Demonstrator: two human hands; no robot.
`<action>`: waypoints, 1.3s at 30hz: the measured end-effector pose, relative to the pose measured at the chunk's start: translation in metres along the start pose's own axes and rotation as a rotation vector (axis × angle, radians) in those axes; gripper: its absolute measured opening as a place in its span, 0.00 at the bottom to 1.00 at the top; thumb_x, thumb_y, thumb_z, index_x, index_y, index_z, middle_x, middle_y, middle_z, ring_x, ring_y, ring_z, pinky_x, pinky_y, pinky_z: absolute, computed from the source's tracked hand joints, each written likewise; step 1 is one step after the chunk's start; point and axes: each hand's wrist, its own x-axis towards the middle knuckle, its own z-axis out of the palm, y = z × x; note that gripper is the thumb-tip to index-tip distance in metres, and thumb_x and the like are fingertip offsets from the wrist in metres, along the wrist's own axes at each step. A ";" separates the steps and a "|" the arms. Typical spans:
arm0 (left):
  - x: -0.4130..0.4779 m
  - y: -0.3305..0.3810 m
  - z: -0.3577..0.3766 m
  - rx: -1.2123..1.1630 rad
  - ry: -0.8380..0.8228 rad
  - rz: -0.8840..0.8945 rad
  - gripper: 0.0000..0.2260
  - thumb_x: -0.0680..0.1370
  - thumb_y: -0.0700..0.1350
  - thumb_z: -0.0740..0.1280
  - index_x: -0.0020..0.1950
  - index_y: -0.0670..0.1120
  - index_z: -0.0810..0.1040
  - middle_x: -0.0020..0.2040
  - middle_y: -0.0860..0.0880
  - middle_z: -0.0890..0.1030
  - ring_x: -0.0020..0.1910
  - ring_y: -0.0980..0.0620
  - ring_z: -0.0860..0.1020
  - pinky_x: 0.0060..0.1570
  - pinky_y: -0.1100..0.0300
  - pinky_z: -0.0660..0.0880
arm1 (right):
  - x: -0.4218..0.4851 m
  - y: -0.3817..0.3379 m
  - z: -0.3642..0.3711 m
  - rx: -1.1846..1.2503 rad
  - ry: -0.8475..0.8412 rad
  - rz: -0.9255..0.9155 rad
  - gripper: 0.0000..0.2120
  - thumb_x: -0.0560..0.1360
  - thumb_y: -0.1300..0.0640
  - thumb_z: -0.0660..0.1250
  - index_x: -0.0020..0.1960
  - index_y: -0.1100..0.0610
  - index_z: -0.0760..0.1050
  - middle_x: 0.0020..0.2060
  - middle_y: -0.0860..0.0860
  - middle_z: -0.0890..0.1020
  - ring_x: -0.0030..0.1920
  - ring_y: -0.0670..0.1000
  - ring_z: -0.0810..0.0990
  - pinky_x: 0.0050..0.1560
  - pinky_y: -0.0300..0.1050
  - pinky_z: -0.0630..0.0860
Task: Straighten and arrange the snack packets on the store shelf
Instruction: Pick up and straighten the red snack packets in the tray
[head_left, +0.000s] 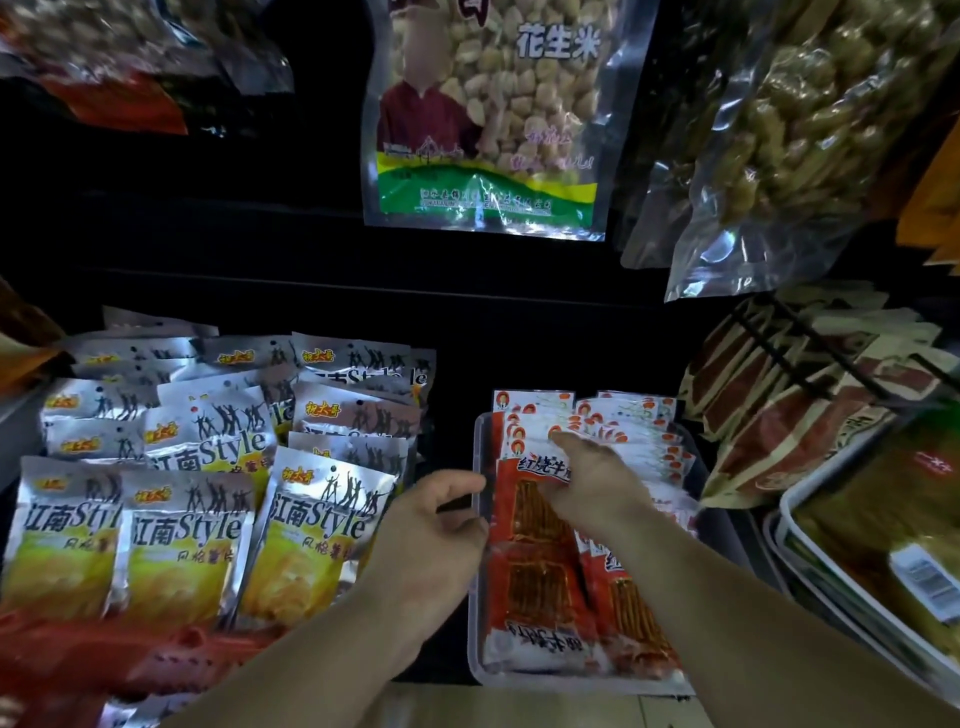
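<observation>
Left grip clasps tray rim; right grip, released, touches red packets beside silver bags.

The peanut bag is cut off at the top. The right hand hides part of the red packets in the tray

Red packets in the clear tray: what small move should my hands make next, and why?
Probably push the right hand forward to press the fanned rear red packets into a straight row. Its straight fingers rest on them, they overlap unevenly, and the left hand grips the clear tray at its left rim, steadying it.
</observation>
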 end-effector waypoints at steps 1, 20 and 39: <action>0.001 -0.001 -0.003 0.039 -0.009 0.026 0.14 0.82 0.40 0.67 0.63 0.58 0.78 0.55 0.59 0.81 0.47 0.69 0.81 0.32 0.78 0.72 | 0.003 -0.004 0.005 -0.004 -0.058 0.036 0.31 0.80 0.47 0.69 0.80 0.47 0.62 0.74 0.53 0.72 0.72 0.57 0.73 0.70 0.55 0.74; -0.007 0.005 -0.024 0.143 -0.070 0.195 0.15 0.80 0.43 0.72 0.60 0.62 0.79 0.62 0.61 0.77 0.59 0.70 0.76 0.46 0.76 0.70 | -0.031 -0.022 -0.053 0.612 0.145 -0.327 0.08 0.81 0.61 0.70 0.51 0.52 0.72 0.26 0.45 0.70 0.27 0.48 0.66 0.30 0.38 0.67; -0.030 0.024 -0.008 0.002 -0.202 0.188 0.28 0.75 0.42 0.77 0.63 0.73 0.75 0.65 0.56 0.80 0.60 0.57 0.82 0.57 0.56 0.81 | -0.100 -0.006 -0.062 1.182 -0.318 -0.150 0.21 0.79 0.68 0.68 0.64 0.48 0.82 0.44 0.52 0.84 0.45 0.48 0.84 0.44 0.43 0.80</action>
